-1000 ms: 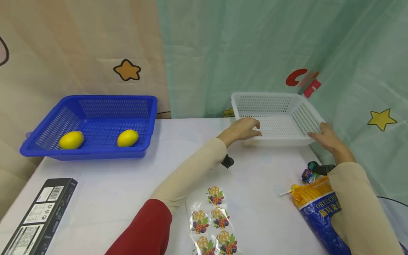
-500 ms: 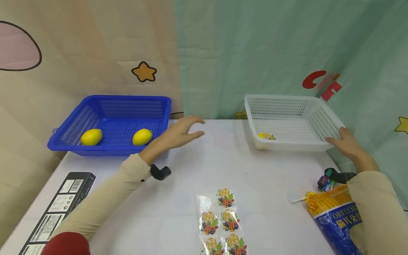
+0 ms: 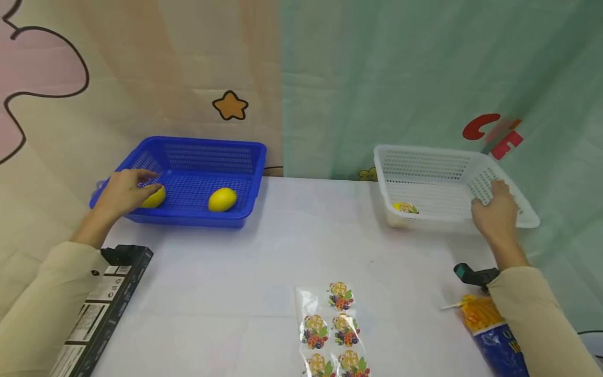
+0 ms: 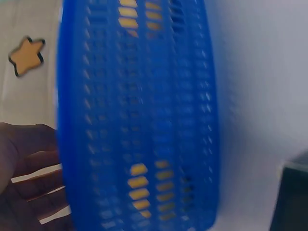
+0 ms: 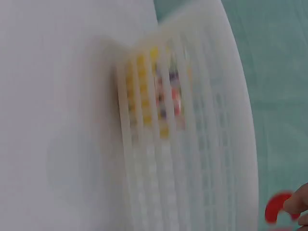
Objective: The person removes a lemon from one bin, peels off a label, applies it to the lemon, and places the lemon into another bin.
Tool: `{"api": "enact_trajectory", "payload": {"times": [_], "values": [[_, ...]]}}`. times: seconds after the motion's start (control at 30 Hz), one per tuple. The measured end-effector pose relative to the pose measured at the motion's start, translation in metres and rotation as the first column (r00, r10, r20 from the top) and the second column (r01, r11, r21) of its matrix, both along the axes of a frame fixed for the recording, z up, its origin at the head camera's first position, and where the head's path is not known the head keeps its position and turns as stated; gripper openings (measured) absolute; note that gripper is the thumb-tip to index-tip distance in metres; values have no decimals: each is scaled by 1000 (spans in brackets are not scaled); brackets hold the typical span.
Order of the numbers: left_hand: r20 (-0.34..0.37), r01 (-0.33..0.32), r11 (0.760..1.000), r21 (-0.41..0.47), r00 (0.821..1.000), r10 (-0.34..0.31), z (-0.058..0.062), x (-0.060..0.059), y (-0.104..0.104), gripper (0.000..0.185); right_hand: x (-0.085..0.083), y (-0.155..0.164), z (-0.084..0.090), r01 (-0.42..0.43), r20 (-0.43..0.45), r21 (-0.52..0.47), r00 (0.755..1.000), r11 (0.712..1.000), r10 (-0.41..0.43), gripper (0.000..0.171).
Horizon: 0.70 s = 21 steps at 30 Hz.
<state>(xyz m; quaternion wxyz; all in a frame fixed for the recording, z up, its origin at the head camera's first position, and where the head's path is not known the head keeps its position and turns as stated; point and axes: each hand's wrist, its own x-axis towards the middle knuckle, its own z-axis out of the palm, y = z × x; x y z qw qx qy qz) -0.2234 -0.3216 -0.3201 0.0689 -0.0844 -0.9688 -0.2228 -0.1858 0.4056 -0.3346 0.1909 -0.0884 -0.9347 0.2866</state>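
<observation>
My left hand (image 3: 123, 192) reaches over the front left of the blue basket (image 3: 200, 219), fingers and thumb apart beside a yellow lemon (image 3: 154, 199) that it partly hides. A second lemon (image 3: 222, 200) lies farther right in that basket. In the left wrist view, spread fingers (image 4: 45, 178) show beyond the basket's wall. Over the front right rim of the white basket (image 3: 438, 224) is my right hand (image 3: 498, 212), thumb apart from the fingers and nothing seen between them. At that basket's front left corner lies a yellow thing with a printed fruit sticker (image 3: 405, 208).
A clear sheet of fruit stickers (image 3: 332, 335) lies at the table's front middle. At left is a long black box (image 3: 110, 303), partly under the left sleeve. A blue and yellow pasta bag (image 3: 499, 340) and a lollipop (image 3: 452, 306) lie at right, near the right sleeve.
My left hand has left the white basket and crossed left to the blue basket's left lemon. My right hand has shifted from the white basket's right rim inward. The view has turned left.
</observation>
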Motion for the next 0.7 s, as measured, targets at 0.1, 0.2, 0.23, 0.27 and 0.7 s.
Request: {"api": "enact_trajectory", "payload": {"times": [0.1,0.2,0.23,0.27,0.7], "values": [[59,-6,1000,-29,998,8,-6,-5,-15,43,-14,-62,7,-89,-117,-11,989,996,87,60],[174,-2,998,-68,985,14,-13,-10,-24,48,-27,-125,9,-246,-160,-11,957,969,241,59],[209,-1,997,-80,978,18,-14,-11,-27,50,-31,-146,8,-301,-158,-11,942,954,295,59],[232,1,996,-89,973,19,-16,-13,-30,51,-35,-167,7,-350,-138,-14,928,937,345,59],[255,34,992,-122,967,-2,-25,-42,-29,58,-38,-387,-33,-695,229,-280,622,662,749,82]]}}
